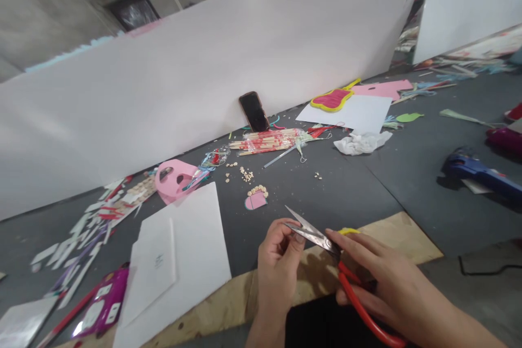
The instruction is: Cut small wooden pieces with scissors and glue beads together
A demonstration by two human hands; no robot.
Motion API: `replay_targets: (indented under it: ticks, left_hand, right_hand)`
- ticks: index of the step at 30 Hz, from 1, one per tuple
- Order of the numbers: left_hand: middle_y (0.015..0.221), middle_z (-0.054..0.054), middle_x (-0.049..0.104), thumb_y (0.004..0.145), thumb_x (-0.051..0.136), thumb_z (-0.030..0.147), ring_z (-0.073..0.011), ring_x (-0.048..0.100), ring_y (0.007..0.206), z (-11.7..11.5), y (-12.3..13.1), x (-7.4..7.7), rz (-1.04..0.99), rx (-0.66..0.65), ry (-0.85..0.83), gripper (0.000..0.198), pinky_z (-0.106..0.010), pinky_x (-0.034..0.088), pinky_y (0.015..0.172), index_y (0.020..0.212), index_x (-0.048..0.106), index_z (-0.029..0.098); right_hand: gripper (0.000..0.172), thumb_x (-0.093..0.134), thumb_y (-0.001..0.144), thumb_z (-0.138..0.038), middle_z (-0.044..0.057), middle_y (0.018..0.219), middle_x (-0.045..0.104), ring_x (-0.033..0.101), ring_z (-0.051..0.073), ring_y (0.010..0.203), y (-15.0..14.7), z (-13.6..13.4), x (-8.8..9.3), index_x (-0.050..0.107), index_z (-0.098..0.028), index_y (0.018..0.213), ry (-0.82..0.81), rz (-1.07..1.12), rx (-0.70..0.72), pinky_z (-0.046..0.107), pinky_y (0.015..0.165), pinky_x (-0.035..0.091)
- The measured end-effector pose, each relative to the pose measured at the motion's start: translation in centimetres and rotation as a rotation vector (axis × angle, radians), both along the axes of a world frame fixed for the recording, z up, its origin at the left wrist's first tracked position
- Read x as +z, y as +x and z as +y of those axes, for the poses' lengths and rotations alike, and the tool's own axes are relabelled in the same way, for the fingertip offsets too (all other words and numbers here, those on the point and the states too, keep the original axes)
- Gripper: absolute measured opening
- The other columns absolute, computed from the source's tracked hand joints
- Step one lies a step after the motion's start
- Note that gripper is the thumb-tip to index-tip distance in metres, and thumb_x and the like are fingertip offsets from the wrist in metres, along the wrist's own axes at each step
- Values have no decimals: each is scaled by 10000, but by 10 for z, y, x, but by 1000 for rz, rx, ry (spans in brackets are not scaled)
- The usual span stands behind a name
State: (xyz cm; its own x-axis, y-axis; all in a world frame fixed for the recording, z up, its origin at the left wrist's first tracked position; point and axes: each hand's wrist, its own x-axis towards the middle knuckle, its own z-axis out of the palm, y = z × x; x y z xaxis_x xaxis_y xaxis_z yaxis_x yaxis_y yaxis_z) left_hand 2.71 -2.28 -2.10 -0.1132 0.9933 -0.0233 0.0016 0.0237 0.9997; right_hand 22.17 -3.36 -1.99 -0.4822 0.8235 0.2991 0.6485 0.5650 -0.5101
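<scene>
Above the wooden board (391, 242), the right hand (391, 283) closes around the red handles of the scissors (314, 236), blades slightly apart. The left hand (277, 261) pinches the blades, and a yellow scrap (348, 231) shows just behind the right hand.

Scissors (314, 234) in L hand (277, 263), R hand (387, 283); phone (253, 112) vs board (204, 81) behind.

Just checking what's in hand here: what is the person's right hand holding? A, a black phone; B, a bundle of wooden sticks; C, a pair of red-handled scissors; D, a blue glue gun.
C. The right hand is wrapped around the red-handled scissors, and their steel blades reach across to the fingers of the left hand.
</scene>
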Motion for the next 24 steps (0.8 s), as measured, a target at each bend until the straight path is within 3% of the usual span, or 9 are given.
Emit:
replay_targets:
  ticks: [12, 24]
  left_hand:
    - [904, -10, 568, 833, 614, 287, -120, 519, 801, -2, 0, -9, -79, 29, 47, 101, -198, 402, 689, 832, 638, 188]
    - [930, -30, 584, 840, 602, 267, -146, 542, 869, -1, -3, -9, 49, 18, 109, 130, -223, 412, 720, 762, 650, 175]
  right_hand:
    - [645, 638, 767, -237, 83, 1112, 612, 631, 174, 942, -4, -2, 1, 405, -229, 1369, -80, 0, -13, 251, 768, 540]
    - [646, 644, 785, -240, 86, 1105, 635, 636, 182, 950, -2, 0, 1, 395, -227, 1380, -8, -25, 22, 252, 768, 541]
